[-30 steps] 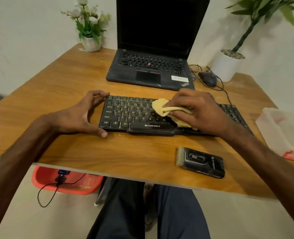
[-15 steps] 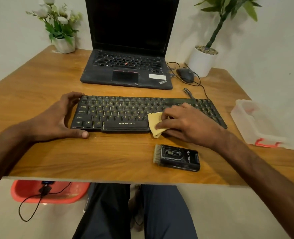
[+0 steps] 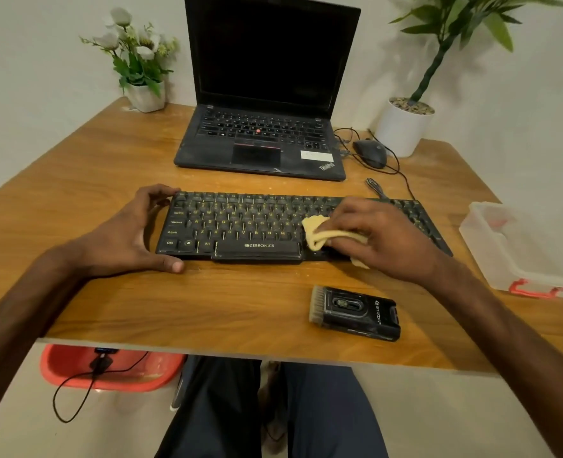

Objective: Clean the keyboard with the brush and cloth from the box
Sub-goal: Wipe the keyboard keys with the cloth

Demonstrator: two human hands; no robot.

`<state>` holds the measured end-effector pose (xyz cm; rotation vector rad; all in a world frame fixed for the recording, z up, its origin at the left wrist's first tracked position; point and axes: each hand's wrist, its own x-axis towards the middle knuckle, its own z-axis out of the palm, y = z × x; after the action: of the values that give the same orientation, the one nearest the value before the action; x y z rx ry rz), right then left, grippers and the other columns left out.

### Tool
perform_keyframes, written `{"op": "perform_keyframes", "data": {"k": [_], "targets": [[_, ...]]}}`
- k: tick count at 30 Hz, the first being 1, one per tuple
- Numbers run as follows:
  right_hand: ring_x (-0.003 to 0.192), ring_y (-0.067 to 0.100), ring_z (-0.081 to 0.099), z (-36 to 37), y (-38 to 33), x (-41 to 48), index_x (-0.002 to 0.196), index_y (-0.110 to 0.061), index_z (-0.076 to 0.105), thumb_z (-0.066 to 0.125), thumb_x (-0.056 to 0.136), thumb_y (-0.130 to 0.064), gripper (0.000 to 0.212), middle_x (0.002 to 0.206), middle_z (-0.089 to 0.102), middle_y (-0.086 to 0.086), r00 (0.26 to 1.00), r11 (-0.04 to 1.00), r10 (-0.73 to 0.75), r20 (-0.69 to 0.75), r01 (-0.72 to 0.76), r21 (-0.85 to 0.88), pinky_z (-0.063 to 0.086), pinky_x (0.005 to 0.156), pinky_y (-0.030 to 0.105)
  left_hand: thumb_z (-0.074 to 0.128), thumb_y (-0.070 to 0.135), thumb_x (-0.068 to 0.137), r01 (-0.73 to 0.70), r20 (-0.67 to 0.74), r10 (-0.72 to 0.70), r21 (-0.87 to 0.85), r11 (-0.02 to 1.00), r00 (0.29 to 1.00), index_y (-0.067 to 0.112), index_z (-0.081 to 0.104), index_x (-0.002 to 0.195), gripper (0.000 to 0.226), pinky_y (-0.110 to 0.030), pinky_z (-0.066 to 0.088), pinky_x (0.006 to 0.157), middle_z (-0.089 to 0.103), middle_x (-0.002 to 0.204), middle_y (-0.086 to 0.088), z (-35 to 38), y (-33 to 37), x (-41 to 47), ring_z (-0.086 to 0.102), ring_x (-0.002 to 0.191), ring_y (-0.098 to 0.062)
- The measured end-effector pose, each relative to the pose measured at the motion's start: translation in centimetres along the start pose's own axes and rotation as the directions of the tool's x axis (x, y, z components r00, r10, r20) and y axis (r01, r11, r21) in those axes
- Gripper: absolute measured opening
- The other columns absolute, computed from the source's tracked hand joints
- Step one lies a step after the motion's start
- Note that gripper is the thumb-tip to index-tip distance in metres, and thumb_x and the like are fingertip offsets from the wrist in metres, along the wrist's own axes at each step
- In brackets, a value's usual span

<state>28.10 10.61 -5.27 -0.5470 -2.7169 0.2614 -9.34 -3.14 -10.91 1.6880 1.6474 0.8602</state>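
Observation:
A black keyboard (image 3: 240,226) lies across the middle of the wooden table (image 3: 91,180). My left hand (image 3: 124,236) grips its left end, thumb at the front edge and fingers at the back. My right hand (image 3: 382,239) holds a crumpled yellow cloth (image 3: 316,233) and presses it on the keys right of centre. A black brush (image 3: 356,314) with pale bristles lies on the table in front of the keyboard's right half, untouched. The translucent box (image 3: 518,246) with a red clasp stands at the right edge.
An open black laptop (image 3: 263,140) stands behind the keyboard. A black mouse (image 3: 371,153) and its cables lie right of it. A white plant pot (image 3: 404,127) stands at the back right, a flower pot (image 3: 146,97) at the back left. A red basin (image 3: 108,368) sits on the floor.
My right hand has moved the cloth from the keyboard's front edge back up onto the keys on the right. My left hand still grips the left end.

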Motion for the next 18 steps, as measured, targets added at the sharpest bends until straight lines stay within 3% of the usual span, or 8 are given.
{"op": "perform_keyframes", "data": {"k": [3,5,7,9,11,14,18], "targets": [[0.089,0.011,0.06,-2.2,1.3,0.3,0.116,-0.014,0.07,0.068,0.09,-0.022,0.028,0.104,0.065,0.0,0.96,0.993,0.121,-0.253,-0.115,0.039,0.046,0.075,0.023,0.085,0.076,0.038,-0.004,-0.018,0.004,-0.001,1.0,1.0,0.051,0.017,0.139,0.125,-0.006,0.029,0.104,0.029,0.137,0.043,0.3,0.1,0.1,0.028,0.128,0.026],[0.091,0.013,0.058,-2.8,2.0,0.7,0.118,-0.016,0.07,0.068,0.09,-0.021,0.028,0.105,0.064,0.0,0.948,0.987,0.147,-0.283,-0.161,-0.025,0.047,0.077,0.028,0.084,0.077,0.041,0.008,-0.016,-0.007,0.049,0.999,1.0,0.059,0.013,0.138,0.122,-0.02,0.029,0.114,0.03,0.145,0.036,0.3,-0.1,0.2,0.028,0.137,0.014],[0.093,0.013,0.056,-2.2,2.1,1.5,0.12,-0.017,0.068,0.066,0.091,-0.025,0.03,0.106,0.062,0.0,0.96,0.978,0.156,-0.233,-0.183,-0.101,0.049,0.079,0.036,0.082,0.079,0.045,0.018,-0.027,-0.014,0.161,0.987,1.0,0.067,0.006,0.137,0.119,-0.042,0.028,0.12,0.028,0.156,0.019,0.3,-0.7,0.5,0.027,0.145,-0.007],[0.094,0.014,0.056,-0.6,1.3,2.9,0.119,-0.015,0.068,0.065,0.091,-0.025,0.03,0.107,0.062,0.002,0.972,0.978,0.092,-0.217,-0.129,-0.164,0.048,0.078,0.034,0.08,0.082,0.046,0.027,-0.032,-0.021,0.214,0.976,0.999,0.068,0.002,0.138,0.121,-0.05,0.028,0.119,0.026,0.16,0.011,0.3,-0.9,0.6,0.028,0.146,-0.015],[0.092,0.014,0.056,1.4,0.0,4.6,0.115,-0.013,0.069,0.063,0.09,-0.026,0.029,0.104,0.063,0.005,0.987,0.973,-0.028,-0.159,-0.009,-0.231,0.045,0.075,0.027,0.079,0.083,0.045,0.027,-0.044,-0.018,0.212,0.977,0.999,0.07,0.002,0.136,0.12,-0.05,0.029,0.119,0.026,0.16,0.01,0.3,-0.7,0.5,0.029,0.145,-0.015],[0.094,0.016,0.058,3.4,-1.3,5.9,0.114,-0.013,0.068,0.055,0.091,-0.029,0.03,0.104,0.062,0.004,0.979,0.939,-0.185,0.083,0.201,-0.279,0.051,0.077,0.031,0.082,0.08,0.044,0.031,-0.044,-0.024,0.166,0.986,0.999,0.073,0.004,0.131,0.118,-0.048,0.029,0.119,0.026,0.16,0.012,0.2,-0.5,0.4,0.028,0.145,-0.011],[0.094,0.016,0.059,1.8,0.1,5.7,0.118,-0.017,0.067,0.051,0.093,-0.032,0.034,0.104,0.063,0.002,0.97,0.937,-0.168,0.177,0.213,-0.277,0.048,0.078,0.027,0.087,0.075,0.041,0.043,-0.048,-0.038,0.116,0.992,0.998,0.065,0.01,0.137,0.123,-0.047,0.032,0.118,0.03,0.156,0.011,0.1,-0.7,0.5,0.03,0.143,-0.01]]}}
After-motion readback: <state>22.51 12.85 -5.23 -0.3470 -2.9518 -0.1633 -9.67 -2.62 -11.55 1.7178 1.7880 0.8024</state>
